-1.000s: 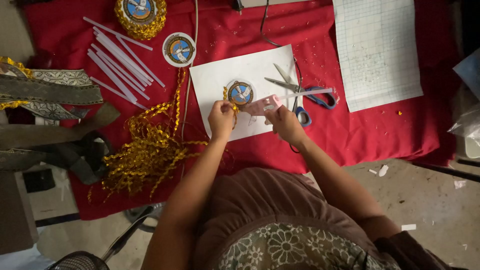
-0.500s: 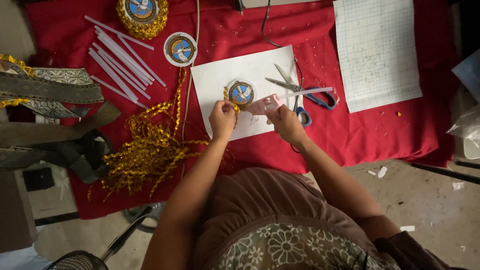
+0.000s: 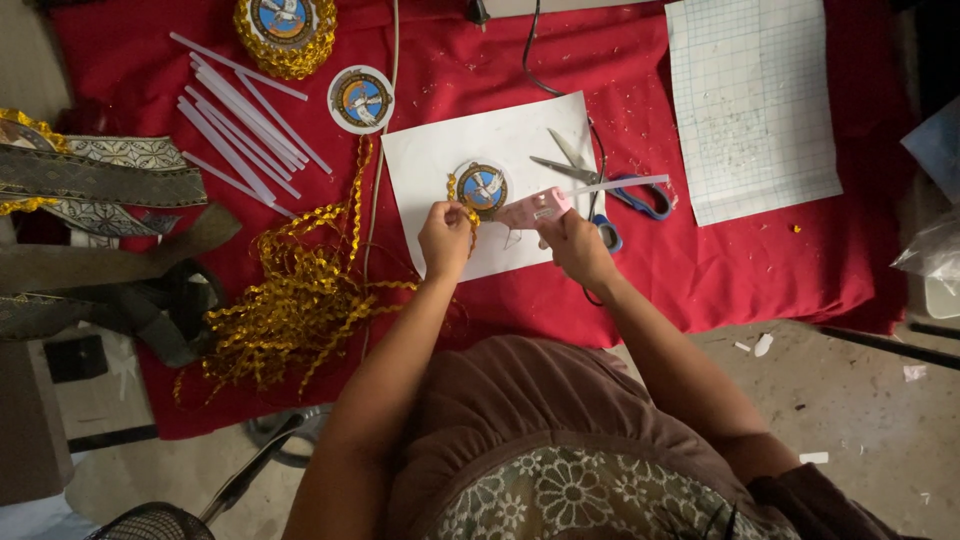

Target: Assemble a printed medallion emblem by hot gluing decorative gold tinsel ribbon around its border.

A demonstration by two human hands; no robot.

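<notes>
My left hand pinches gold zigzag trim against the edge of a round badge with a bird picture, which lies on a white sheet of paper. My right hand grips a pink glue gun with a white glue stick poking out of its back. The gun's nozzle points left toward the badge. The trim trails down-left into a loose gold pile.
Blue-handled scissors lie on the paper's right edge. Several white glue sticks, two more round badges, a gridded mat, folded brocade ribbons and a black cable lie on the red cloth.
</notes>
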